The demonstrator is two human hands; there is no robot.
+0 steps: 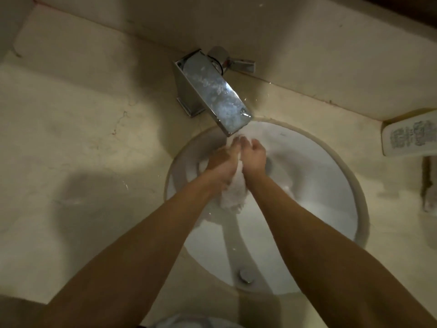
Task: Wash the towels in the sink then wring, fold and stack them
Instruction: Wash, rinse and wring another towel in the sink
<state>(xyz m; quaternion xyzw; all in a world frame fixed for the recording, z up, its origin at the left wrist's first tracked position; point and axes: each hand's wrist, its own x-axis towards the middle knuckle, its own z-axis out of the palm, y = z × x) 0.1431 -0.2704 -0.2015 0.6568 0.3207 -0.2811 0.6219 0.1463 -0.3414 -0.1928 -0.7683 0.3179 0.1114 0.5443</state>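
A white towel (pixel 233 192) hangs bunched between both my hands over the round white sink (pixel 326 185). My left hand (pixel 222 162) grips its left side and my right hand (pixel 254 157) grips its right side, fingers curled round the cloth. Both hands sit just under the spout of the chrome faucet (pixel 212 93), where water runs onto the top of the towel. The towel's lower end dangles below my wrists. Another pale cloth (pixel 189 321) shows at the bottom edge of the view.
The sink's drain plug (pixel 246 275) lies near the front of the basin. The faucet lever (pixel 238 65) points right. A beige stone counter (pixel 82 150) surrounds the sink. A white printed packet (pixel 409 138) lies at the right edge.
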